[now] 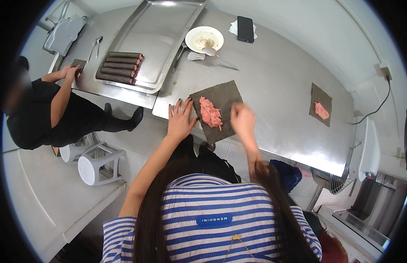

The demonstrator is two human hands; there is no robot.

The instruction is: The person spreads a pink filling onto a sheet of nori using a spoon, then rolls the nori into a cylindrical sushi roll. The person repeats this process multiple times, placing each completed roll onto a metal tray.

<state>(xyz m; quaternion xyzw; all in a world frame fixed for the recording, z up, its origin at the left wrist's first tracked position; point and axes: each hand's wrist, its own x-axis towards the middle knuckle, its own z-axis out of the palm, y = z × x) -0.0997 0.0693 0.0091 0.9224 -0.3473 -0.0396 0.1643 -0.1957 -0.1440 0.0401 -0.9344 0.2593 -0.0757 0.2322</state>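
Note:
A dark seaweed sheet (pixel 232 90) lies at the front edge of the steel table, its near corner reaching over the edge. Pink minced filling (pixel 210 113) is spread in a band on its left half. My left hand (pixel 180 120) rests with fingers spread beside the sheet's left edge, fingertips touching or very near it. Over the right edge is my right hand (pixel 243 122), blurred by motion, fingers curled in; what they hold, if anything, is hidden.
Several filled seaweed rolls (pixel 120 68) lie on a metal tray (pixel 155 35). Behind my sheet stand a white bowl (pixel 204 39) with a spoon (pixel 221 58) and a phone (pixel 245 29). Another filled sheet (pixel 321 105) lies right. A co-worker's hands (pixel 71 73) hold a dark sheet at left.

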